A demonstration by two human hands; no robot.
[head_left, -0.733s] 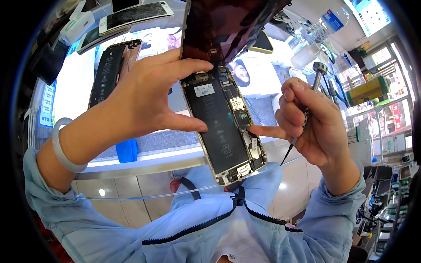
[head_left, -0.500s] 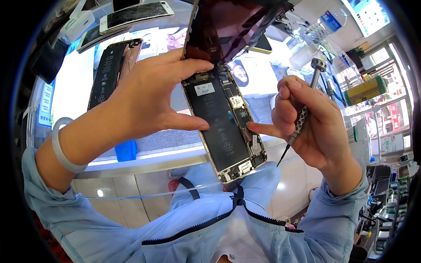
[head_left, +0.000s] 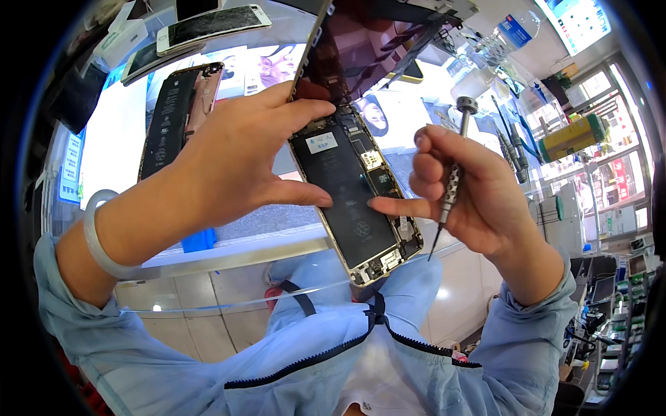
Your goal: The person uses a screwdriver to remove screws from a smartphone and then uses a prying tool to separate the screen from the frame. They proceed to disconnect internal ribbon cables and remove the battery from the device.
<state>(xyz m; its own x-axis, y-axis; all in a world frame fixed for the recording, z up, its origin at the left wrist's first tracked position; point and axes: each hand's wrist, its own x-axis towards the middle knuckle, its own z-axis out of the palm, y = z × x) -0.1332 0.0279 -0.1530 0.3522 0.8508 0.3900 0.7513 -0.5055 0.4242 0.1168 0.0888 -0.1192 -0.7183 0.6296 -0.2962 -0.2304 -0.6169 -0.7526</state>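
An opened smartphone (head_left: 340,187) tilts over the front edge of the bench, its black battery and circuit board bare. Its lifted screen (head_left: 368,48) stands up at the far end. My left hand (head_left: 250,149) grips the phone, thumb along its left edge and fingers by the raised screen, partly hidden behind it. In my right hand (head_left: 479,194) is a screwdriver (head_left: 451,184) with a perforated metal handle, its thin dark tip pointing down beside the phone. One extended finger of that hand reaches the battery's right side.
Left on the lit bench lies another opened phone (head_left: 166,125) with a pink housing. A white phone (head_left: 213,29) with a cracked-looking screen rests behind it. A blue cloth (head_left: 200,238) is near the front edge. Bottles (head_left: 475,80), a yellow-green roll (head_left: 572,137) and several tools stand right.
My right hand with the screwdriver has moved left, and its extended finger now reaches from the phone's right edge onto the battery. The raised screen has shifted slightly right.
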